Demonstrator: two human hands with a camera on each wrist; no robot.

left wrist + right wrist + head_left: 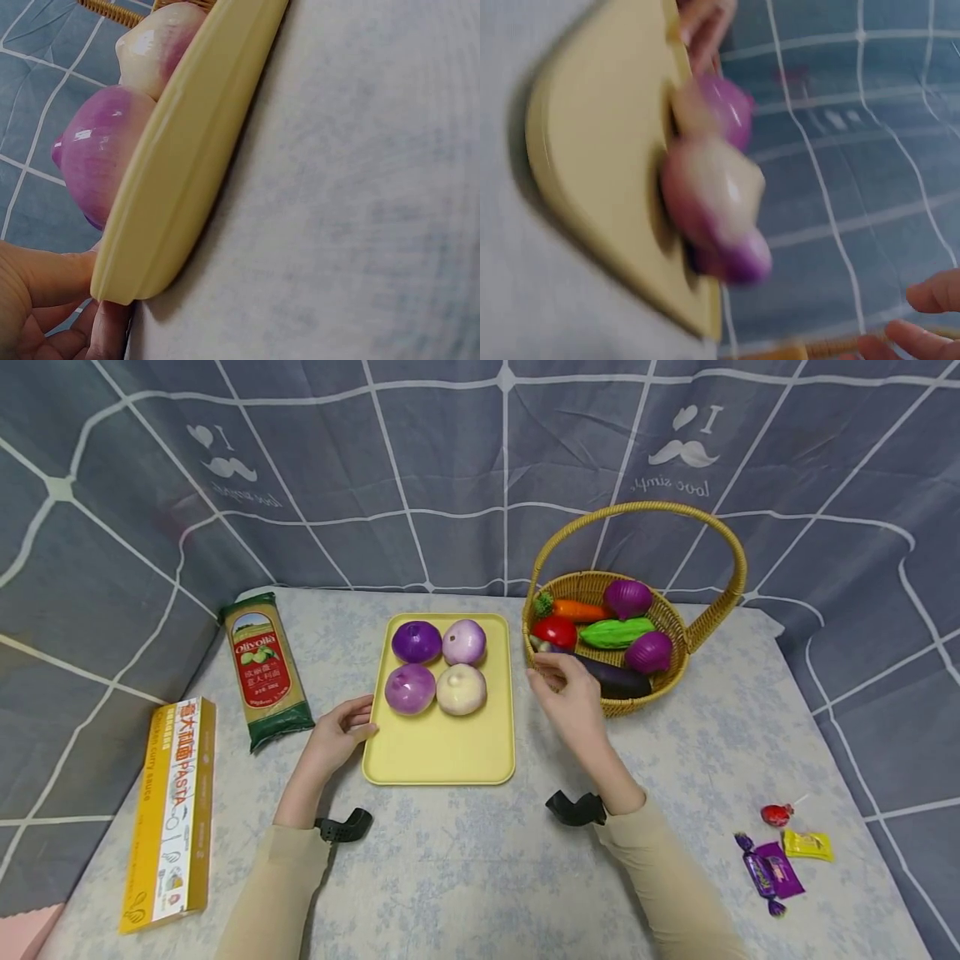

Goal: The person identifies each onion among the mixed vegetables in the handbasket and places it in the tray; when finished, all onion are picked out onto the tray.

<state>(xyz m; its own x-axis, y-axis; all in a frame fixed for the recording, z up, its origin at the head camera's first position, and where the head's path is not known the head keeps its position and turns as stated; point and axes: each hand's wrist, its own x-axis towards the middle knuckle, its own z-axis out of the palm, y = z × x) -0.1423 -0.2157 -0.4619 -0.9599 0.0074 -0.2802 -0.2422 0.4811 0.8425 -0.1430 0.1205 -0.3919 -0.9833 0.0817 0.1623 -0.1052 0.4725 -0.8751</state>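
Note:
My left hand [342,732] pinches the left edge of a yellow tray [442,752], thumb at the rim and fingers underneath in the left wrist view. On the tray's far half sit several onions: a dark purple one [417,642], a pale purple one [464,643], a purple one [410,689] and a whitish one [461,689]. My right hand [572,697], fingers slightly bent and apart, hovers at the near left rim of a wicker basket [660,695]. An eggplant [611,678] in the basket is nearest to it. Nothing shows between its fingers in the right wrist view.
The basket also holds a carrot [581,611], a tomato [555,632], a green ridged vegetable [617,632] and purple onions [628,598] under a tall handle. A pasta bag [264,668] and pasta box [171,810] lie left; candies [780,868] lie right.

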